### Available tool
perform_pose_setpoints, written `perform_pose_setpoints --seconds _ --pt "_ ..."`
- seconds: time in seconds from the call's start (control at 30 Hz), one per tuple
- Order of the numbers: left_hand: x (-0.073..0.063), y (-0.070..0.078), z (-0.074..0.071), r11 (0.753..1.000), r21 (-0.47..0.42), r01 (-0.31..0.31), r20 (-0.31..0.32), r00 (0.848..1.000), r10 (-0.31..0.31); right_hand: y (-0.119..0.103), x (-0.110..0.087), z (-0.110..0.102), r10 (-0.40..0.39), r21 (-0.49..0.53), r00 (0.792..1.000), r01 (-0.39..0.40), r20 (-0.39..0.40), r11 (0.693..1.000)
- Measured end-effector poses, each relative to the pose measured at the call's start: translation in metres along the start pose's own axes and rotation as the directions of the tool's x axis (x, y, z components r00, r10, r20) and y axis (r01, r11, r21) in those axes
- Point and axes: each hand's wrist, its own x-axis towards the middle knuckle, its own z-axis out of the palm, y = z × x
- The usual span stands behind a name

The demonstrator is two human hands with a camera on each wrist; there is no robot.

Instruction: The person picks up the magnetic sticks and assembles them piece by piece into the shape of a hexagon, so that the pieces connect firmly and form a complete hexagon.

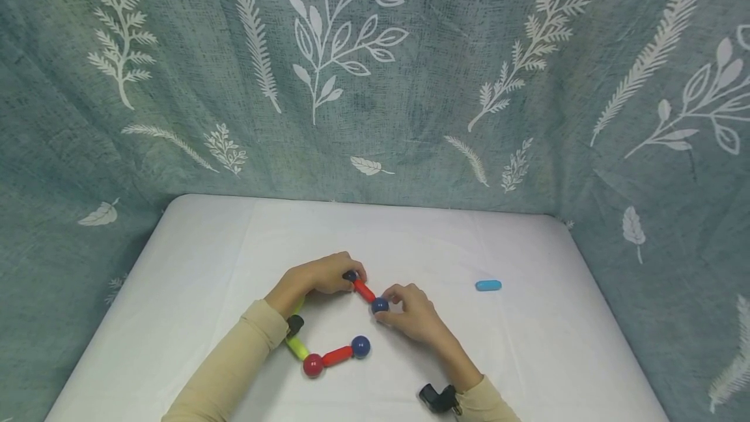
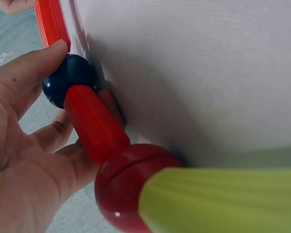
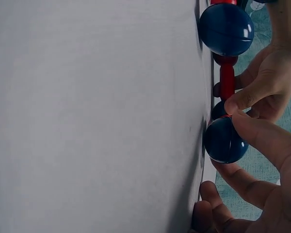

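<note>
An open chain of balls and ribbed rods lies on the white table. My left hand (image 1: pixel 328 273) pinches a blue ball (image 2: pixel 70 80) at the far side, thumb on top. One red rod (image 2: pixel 94 124) joins that ball to a dark red ball (image 2: pixel 131 184), and a yellow-green rod (image 2: pixel 223 199) follows. Another red rod (image 1: pixel 364 290) runs from the left hand's ball to a second blue ball (image 1: pixel 379 306). My right hand (image 1: pixel 413 314) pinches this one between thumb and fingers. Nearer me, a red ball (image 1: pixel 313 365), a red rod (image 1: pixel 337 356) and a blue ball (image 1: pixel 361 346) form the chain's other end.
A light blue rod (image 1: pixel 488 285) lies alone to the right. A black wrist camera (image 1: pixel 438 398) sits at the right sleeve. Beyond the white table's (image 1: pixel 404 220) back edge hangs a patterned green cloth (image 1: pixel 428 161).
</note>
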Motion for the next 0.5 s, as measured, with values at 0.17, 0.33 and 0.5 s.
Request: perform_pose_setpoints --seconds 0.17,0.33,0.5 --pt "-0.0003 0.0013 0.0003 1.0 0.008 -0.001 -0.001 1.0 0.001 0.0007 0.0002 -0.0001 -0.001 0.005 1.0 0.001 0.001 1.0" --pt "-0.0007 0.0022 0.0006 1.0 0.016 -0.021 0.004 1.0 0.021 0.0023 0.001 0.0 0.003 0.006 1.0 -0.003 0.007 1.0" --pt "-0.0004 0.0018 0.0012 0.999 0.022 -0.036 0.007 0.999 0.036 0.0022 0.0004 -0.0014 -0.005 0.015 1.0 0.005 0.016 1.0"
